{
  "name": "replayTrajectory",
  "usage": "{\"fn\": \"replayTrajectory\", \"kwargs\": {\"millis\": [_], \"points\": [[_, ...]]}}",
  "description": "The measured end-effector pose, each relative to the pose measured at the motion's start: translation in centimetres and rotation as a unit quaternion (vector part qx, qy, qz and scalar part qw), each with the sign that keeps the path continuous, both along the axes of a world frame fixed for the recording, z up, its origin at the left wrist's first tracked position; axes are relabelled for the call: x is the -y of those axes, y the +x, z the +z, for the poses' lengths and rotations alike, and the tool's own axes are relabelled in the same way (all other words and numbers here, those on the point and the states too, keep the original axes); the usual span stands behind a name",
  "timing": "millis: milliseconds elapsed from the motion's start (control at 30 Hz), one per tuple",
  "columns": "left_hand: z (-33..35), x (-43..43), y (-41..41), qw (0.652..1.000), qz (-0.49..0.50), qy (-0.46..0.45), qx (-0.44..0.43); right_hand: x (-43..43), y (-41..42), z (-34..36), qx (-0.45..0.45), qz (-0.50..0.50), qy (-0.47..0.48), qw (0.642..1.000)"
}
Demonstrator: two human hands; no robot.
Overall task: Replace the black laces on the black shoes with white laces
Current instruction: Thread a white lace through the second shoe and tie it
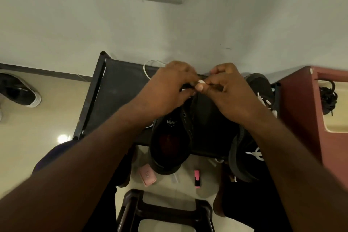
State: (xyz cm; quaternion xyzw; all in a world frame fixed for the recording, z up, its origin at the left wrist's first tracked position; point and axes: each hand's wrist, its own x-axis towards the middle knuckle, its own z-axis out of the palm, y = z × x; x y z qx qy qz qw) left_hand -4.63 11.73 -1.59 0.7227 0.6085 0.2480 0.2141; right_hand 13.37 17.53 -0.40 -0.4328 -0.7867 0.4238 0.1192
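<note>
Left grip (169,88) and right grip (231,92) are both curled, fingertips meeting, pinching the end of the white lace (201,81) above the far part of the shoe (169,147), which sits on the bench (113,90). Lace slack loops out behind left grip. Second shoe (244,156) just to the right, white-laced. Black laces (328,98) bundled in red box (297,109).

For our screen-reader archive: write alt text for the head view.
A left hand and right hand meet, pinching a white lace over a black shoe on a dark rack. To its right, a second shoe already carries white lacing, and black laces sit bunched in a maroon cabinet.
</note>
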Motion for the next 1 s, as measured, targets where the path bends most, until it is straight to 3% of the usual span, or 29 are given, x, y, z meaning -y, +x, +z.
{"fn": "replayTrajectory", "kwargs": {"millis": [100,300,433,567,700,833,1000], "points": [[0.1,-0.3,-0.3,0.997,0.058,-0.004,0.051,-0.2,0.3,-0.1,-0.016,-0.001,-0.017,1.000],[0.6,-0.5,-1.0,0.975,0.207,-0.005,0.077,-0.1,0.6,-1.1,-0.036,0.013,-0.213,0.976],[0.8,1.6,-0.5,0.969,0.233,-0.077,0.028,-0.2,-0.4,-1.6,-0.153,-0.191,-0.320,0.915],[-0.1,4.0,2.0,0.954,0.223,-0.200,-0.031,-0.3,-0.6,-3.0,-0.116,-0.236,-0.267,0.927],[-1.4,3.7,4.1,0.934,0.254,-0.246,-0.051,0.4,-1.1,-3.3,-0.122,-0.204,-0.280,0.930],[-2.8,4.4,5.1,0.931,0.292,-0.220,0.009,0.5,-0.9,-3.5,-0.131,-0.187,-0.319,0.920],[-3.4,4.9,5.1,0.923,0.325,-0.192,0.076,0.1,-0.7,-3.9,-0.122,-0.234,-0.293,0.919]]}}
